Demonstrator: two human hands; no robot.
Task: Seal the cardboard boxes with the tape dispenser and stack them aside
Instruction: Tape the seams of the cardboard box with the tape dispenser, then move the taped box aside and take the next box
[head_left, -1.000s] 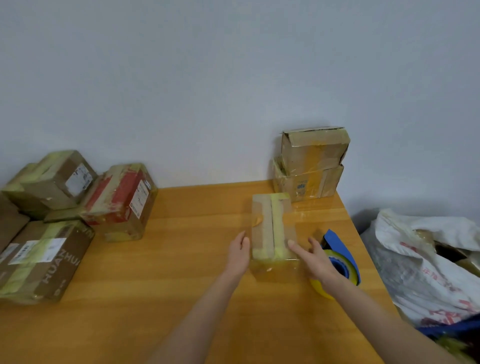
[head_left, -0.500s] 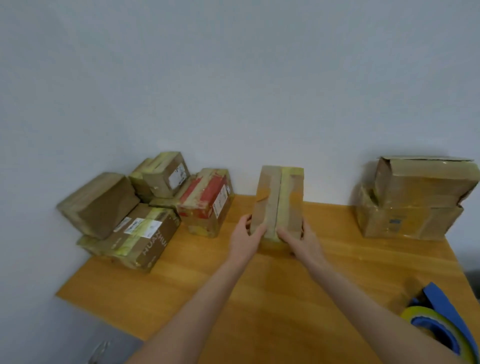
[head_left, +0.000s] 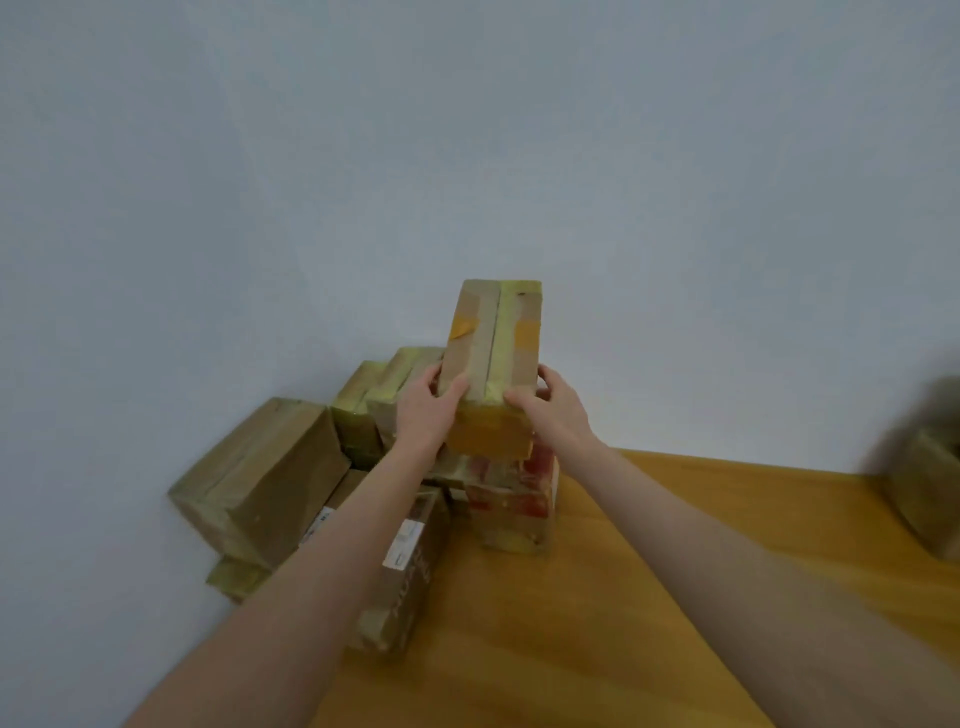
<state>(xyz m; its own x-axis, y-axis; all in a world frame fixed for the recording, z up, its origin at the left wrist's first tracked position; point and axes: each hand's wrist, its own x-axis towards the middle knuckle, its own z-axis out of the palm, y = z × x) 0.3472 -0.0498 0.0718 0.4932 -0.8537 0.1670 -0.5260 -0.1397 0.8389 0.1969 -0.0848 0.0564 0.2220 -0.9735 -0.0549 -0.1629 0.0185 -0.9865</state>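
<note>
A small taped cardboard box (head_left: 493, 358), with yellowish tape along its top seam, is held up in the air between both hands. My left hand (head_left: 423, 415) grips its left side and my right hand (head_left: 558, 413) grips its right side. The box hangs just above a pile of sealed boxes at the table's left end, directly over a box with red tape (head_left: 514, 499). The tape dispenser is out of view.
The pile holds a large brown box (head_left: 260, 478) by the wall, a labelled box (head_left: 408, 577) in front and yellow-taped boxes (head_left: 374, 400) behind. More boxes (head_left: 930, 467) sit blurred at the right edge. The wooden table (head_left: 649, 597) meets a pale wall.
Both hands lifted the small box off the table and carried it left and up over the pile. The view swung left, so the tape dispenser has left the frame.
</note>
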